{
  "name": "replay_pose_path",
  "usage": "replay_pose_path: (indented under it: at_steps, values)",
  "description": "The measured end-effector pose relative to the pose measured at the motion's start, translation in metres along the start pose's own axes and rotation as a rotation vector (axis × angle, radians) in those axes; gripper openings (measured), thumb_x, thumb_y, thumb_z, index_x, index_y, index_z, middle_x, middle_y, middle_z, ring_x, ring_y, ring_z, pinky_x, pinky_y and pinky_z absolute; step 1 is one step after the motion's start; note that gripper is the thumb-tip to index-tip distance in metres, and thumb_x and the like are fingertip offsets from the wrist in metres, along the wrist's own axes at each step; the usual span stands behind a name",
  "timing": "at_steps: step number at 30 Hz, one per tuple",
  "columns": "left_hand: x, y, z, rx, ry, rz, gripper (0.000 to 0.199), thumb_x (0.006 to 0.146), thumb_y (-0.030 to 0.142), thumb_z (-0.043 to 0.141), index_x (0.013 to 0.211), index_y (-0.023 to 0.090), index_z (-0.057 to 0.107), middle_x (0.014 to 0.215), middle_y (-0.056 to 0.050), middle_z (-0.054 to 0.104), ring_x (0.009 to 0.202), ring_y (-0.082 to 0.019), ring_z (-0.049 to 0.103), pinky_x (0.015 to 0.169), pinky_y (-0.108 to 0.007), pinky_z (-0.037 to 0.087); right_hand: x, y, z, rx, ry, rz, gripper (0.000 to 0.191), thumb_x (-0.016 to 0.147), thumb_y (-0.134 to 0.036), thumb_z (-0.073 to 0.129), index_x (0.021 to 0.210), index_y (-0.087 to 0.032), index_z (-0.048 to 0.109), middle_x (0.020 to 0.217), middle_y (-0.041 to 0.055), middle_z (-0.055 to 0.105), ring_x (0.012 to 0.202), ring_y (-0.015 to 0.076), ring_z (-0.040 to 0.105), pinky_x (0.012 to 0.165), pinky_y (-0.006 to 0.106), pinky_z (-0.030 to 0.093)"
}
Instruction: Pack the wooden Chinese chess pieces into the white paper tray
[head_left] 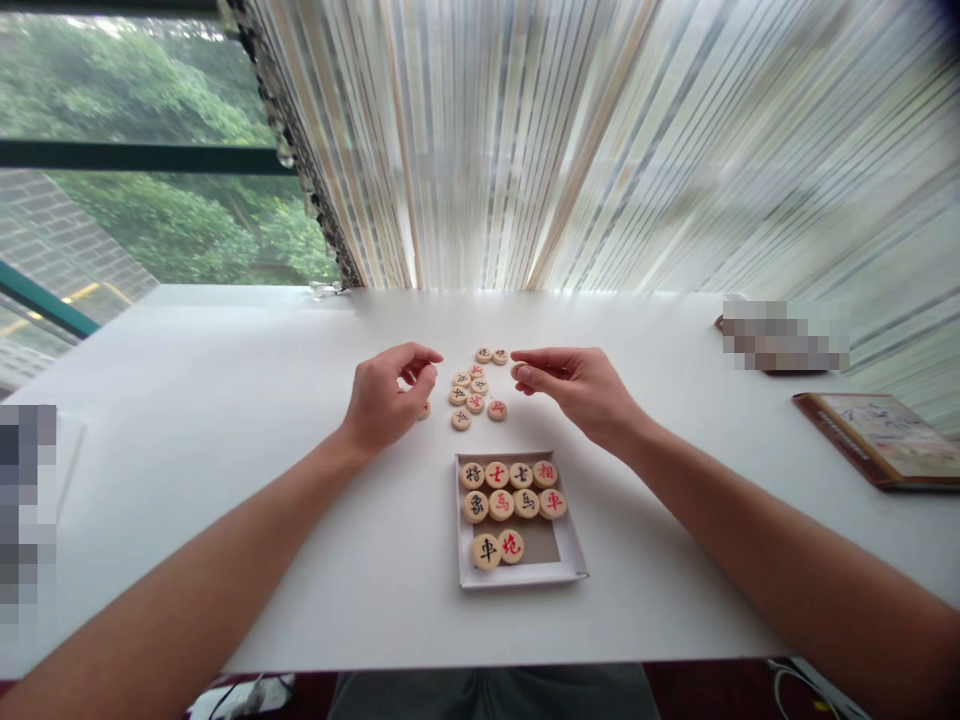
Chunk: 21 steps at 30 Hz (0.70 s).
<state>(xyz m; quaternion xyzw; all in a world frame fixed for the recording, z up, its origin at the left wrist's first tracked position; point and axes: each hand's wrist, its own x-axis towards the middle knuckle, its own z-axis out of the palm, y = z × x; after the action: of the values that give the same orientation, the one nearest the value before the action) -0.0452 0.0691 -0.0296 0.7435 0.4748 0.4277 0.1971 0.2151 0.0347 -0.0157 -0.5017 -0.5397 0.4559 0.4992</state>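
My right hand [574, 385] pinches a round wooden Chinese chess piece [517, 371] between thumb and fingers, just right of a loose cluster of pieces. To the left of that cluster hovers my left hand [390, 392], its fingers curved and a gap between thumb and forefinger, with nothing visible in it. One piece with a red mark [425, 410] shows partly from behind the left hand. The cluster [475, 403] has several pieces with red or black characters. Nearer to me lies a shallow white box [517, 576] with two full rows of pieces and two pieces in a third row.
Everything rests on a white table [300, 580]. A brown-edged book or flat box [885, 440] lies at the right, with a blurred item [784, 338] behind it. Another blurred item [28, 500] is at the left edge. A string curtain [480, 150] hangs behind the table.
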Motion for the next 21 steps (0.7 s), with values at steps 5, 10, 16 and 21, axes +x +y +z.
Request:
replay_pose_path:
  at_steps: [5, 10, 16, 21]
  values:
    - [0.004, 0.022, 0.009, -0.134, -0.103, -0.076, 0.021, 0.09, 0.031, 0.069, 0.1, 0.016, 0.079, 0.093, -0.008, 0.082, 0.083, -0.021, 0.075, 0.077, -0.031, 0.059, 0.007, 0.015, 0.005, 0.11, -0.004, 0.003, 0.056, 0.065, -0.05, 0.1, 0.106, -0.016, 0.085, 0.094, 0.0105, 0.084, 0.083, 0.0239, 0.079, 0.087, 0.045, 0.065]
    - [0.007, 0.035, 0.027, -0.308, -0.189, -0.184, 0.029, 0.094, 0.038, 0.069, 0.106, 0.015, 0.081, 0.098, -0.009, 0.083, 0.084, -0.02, 0.077, 0.075, -0.029, 0.061, 0.007, 0.026, 0.01, 0.209, -0.021, 0.031, 0.049, 0.063, -0.05, 0.101, 0.095, -0.016, 0.084, 0.088, 0.0088, 0.084, 0.077, 0.0236, 0.079, 0.08, 0.041, 0.067]
    - [0.007, 0.046, 0.047, -0.485, -0.244, -0.257, 0.034, 0.093, 0.043, 0.075, 0.105, 0.012, 0.083, 0.088, -0.009, 0.082, 0.069, -0.015, 0.071, 0.061, -0.024, 0.057, 0.001, 0.026, 0.01, 0.308, -0.039, 0.057, 0.041, 0.063, -0.042, 0.102, 0.093, -0.018, 0.085, 0.089, 0.0073, 0.084, 0.081, 0.0213, 0.08, 0.084, 0.037, 0.068]
    - [0.004, 0.042, 0.05, -0.582, -0.236, -0.231, 0.027, 0.09, 0.038, 0.083, 0.102, 0.013, 0.085, 0.091, -0.009, 0.084, 0.082, -0.019, 0.079, 0.076, -0.027, 0.065, 0.0, 0.027, 0.008, 0.342, -0.037, 0.07, 0.036, 0.065, -0.037, 0.102, 0.093, -0.019, 0.086, 0.091, 0.0067, 0.085, 0.083, 0.02, 0.081, 0.085, 0.033, 0.068]
